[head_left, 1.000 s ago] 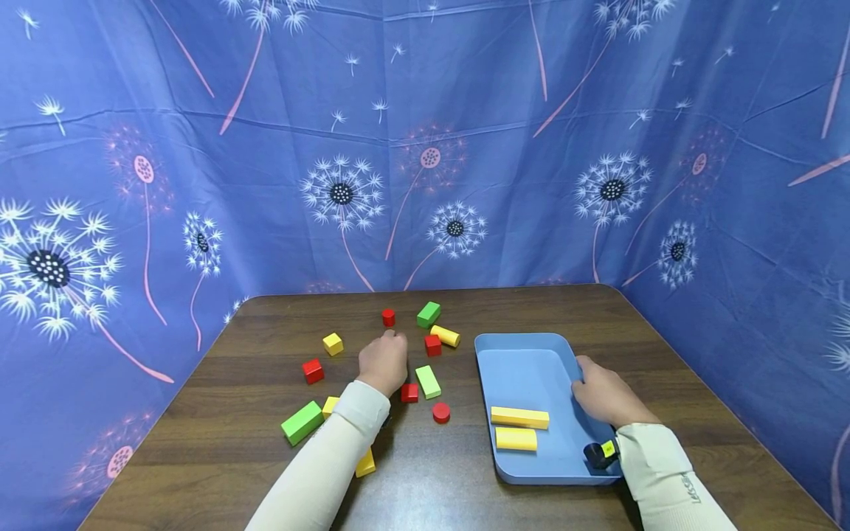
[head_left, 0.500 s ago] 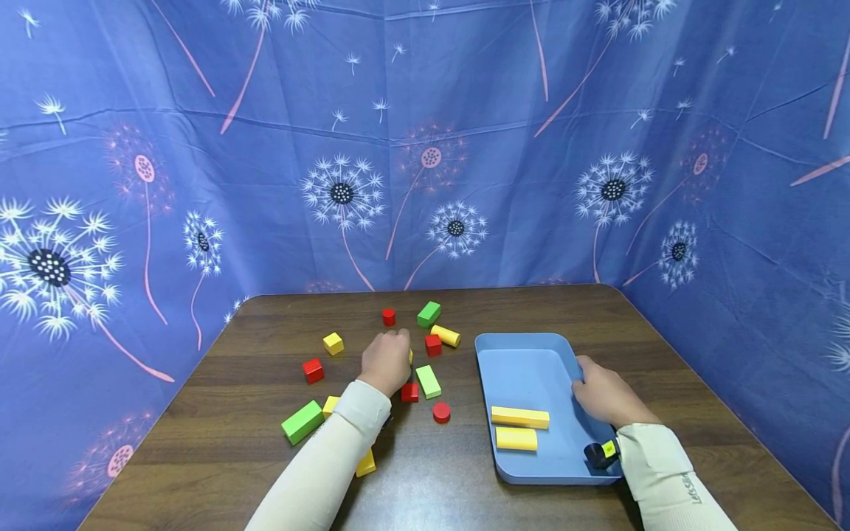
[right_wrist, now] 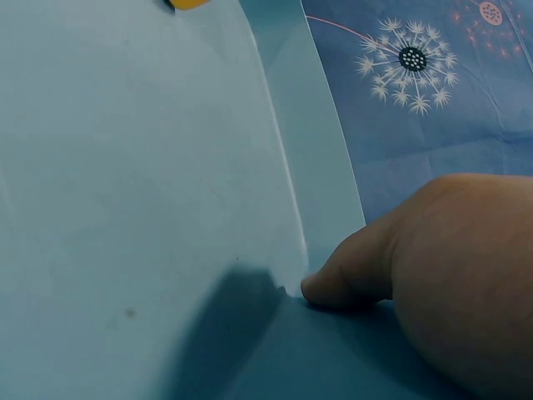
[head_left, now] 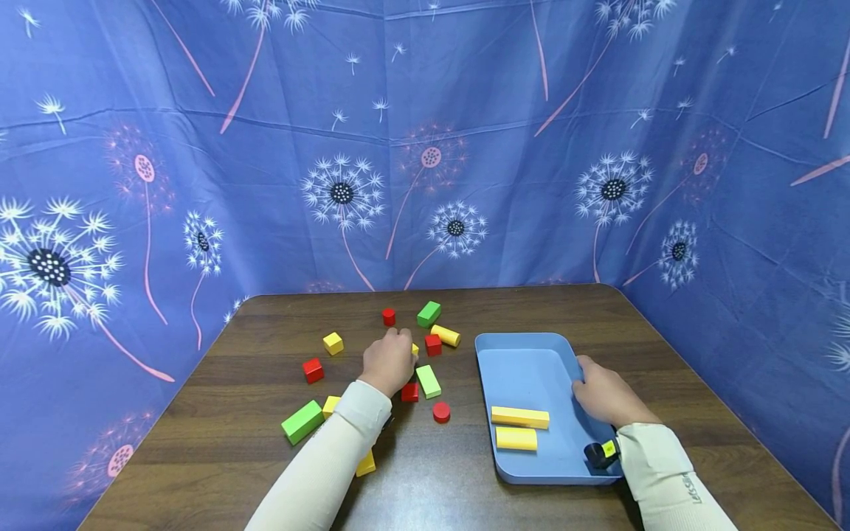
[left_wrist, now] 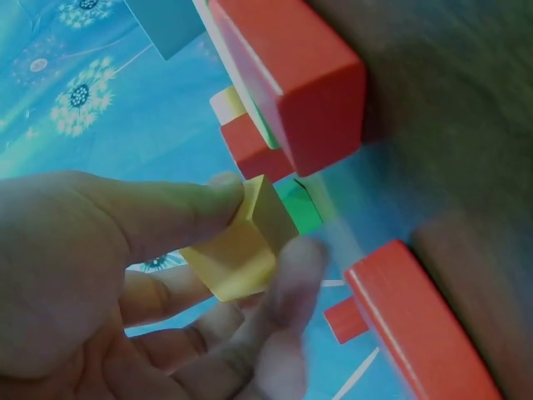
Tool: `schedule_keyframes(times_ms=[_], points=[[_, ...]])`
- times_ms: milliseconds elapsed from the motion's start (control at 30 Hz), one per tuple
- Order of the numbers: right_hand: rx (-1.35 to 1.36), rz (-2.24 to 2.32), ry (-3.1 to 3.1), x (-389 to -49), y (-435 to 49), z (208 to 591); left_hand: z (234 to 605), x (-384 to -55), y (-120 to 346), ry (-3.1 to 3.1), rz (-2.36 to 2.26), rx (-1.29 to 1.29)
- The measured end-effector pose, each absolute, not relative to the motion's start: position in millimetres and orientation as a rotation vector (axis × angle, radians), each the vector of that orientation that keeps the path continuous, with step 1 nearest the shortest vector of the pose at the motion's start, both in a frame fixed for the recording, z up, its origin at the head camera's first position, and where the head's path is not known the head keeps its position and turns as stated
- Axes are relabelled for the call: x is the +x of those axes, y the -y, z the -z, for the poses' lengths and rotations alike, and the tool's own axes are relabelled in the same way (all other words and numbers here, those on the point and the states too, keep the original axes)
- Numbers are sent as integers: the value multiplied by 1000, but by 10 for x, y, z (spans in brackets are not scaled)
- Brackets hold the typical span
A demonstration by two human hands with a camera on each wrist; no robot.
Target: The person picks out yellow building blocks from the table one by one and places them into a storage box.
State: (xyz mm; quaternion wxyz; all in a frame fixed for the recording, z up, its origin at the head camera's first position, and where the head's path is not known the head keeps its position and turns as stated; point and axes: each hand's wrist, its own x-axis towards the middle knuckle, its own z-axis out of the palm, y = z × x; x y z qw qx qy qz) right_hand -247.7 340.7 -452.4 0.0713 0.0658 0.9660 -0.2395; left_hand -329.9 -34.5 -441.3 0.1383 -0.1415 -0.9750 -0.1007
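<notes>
fingertips of left hand point(head_left: 389, 362) pinch a yellow block point(left_wrist: 237, 254); uneven pressure could drop it. right hand point(head_left: 609, 392) grips tray point(head_left: 524, 376) by its right edge, fingers mostly hidden.

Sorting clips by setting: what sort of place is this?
Probably a staged tabletop recording corner, though the room beyond is hidden: a blue dandelion-print cloth hangs behind and at both sides of a brown wood-grain table, where coloured blocks lie scattered beside a blue tray.

The tray point(head_left: 527, 372) looks smooth plastic, the table point(head_left: 432, 494) faintly glossy wood, the backdrop point(head_left: 518, 192) cloth.
</notes>
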Motion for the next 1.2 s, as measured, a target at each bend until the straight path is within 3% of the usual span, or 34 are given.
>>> schedule_keyframes(times_ms=[1200], points=[[183,711,-2915,-2478,-3403,4533,4294,-3204,214,2676,517,-595]])
